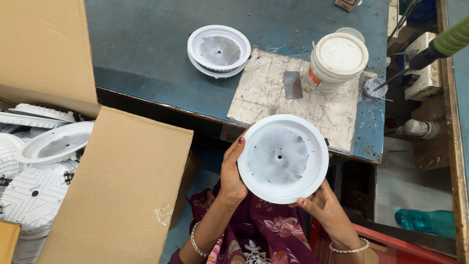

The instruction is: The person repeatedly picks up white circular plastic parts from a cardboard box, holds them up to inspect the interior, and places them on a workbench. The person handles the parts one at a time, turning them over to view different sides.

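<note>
At the far left, a cardboard box (pixel 117 190) was seen with its flaps open, white round housings (pixel 34 195) heaped inside. A blue, worn tabletop (pixel 146 63) carried a stack of white discs (pixel 218 50). In front of its edge, a white round housing (pixel 282 158) was gripped at its rim, the left hand (pixel 231 171) curled round one side and the right hand (pixel 322 204) pinching the lower edge. Beyond it lay a stained board (pixel 264 93) bearing a small metal plate (pixel 292 84) and a white lidded tub (pixel 337 61). At the right edge, what was possibly a green-handled tool (pixel 435 49) was seen.
</note>
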